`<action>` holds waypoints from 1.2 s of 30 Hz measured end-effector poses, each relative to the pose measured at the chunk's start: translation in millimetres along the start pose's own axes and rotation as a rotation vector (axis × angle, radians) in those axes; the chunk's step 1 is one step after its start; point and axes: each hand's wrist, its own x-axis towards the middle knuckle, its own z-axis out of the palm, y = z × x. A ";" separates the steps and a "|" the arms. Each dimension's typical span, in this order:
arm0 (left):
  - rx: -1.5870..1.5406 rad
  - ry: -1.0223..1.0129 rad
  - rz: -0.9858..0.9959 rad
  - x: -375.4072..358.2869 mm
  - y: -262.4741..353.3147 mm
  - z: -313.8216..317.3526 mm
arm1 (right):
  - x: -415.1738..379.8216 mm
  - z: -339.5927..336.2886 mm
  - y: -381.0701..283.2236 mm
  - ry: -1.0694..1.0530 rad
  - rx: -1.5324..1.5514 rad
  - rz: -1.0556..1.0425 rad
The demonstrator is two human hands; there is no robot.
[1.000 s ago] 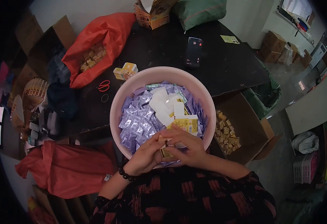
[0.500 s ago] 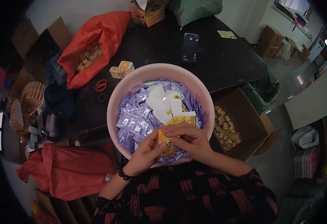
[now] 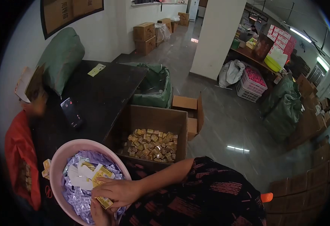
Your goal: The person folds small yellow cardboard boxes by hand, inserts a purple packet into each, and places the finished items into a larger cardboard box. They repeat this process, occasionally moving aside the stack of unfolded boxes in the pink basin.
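My right hand lies over a small yellow printed carton, its fingers curled around it. My left hand is close against the same carton from the near left side, partly cut by the lower part of the view. Both hands are above a pink tub full of small purple sachets. Flat white and yellow carton blanks lie on the sachets just beyond my right hand.
A cardboard box beside the tub holds many small wrapped yellow boxes. The black table carries a phone, red scissors and a green sack. A red bag stands left; a green bin is behind.
The head view has swung to the right, so the tub now appears lower left and more of the room shows. Both hands stay together at the yellow carton over the tub.
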 end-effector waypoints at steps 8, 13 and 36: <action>0.287 0.175 -0.039 -3.3 1.7 -4.6 | -19.8 -79.7 15.0 0.407 -0.850 0.512; 0.473 0.017 0.164 1.2 -24.4 -20.2 | 3.5 -30.9 17.6 -0.089 -0.669 0.324; 0.061 0.267 0.330 -22.8 7.2 0.5 | 16.4 -3.3 1.3 0.117 1.021 0.387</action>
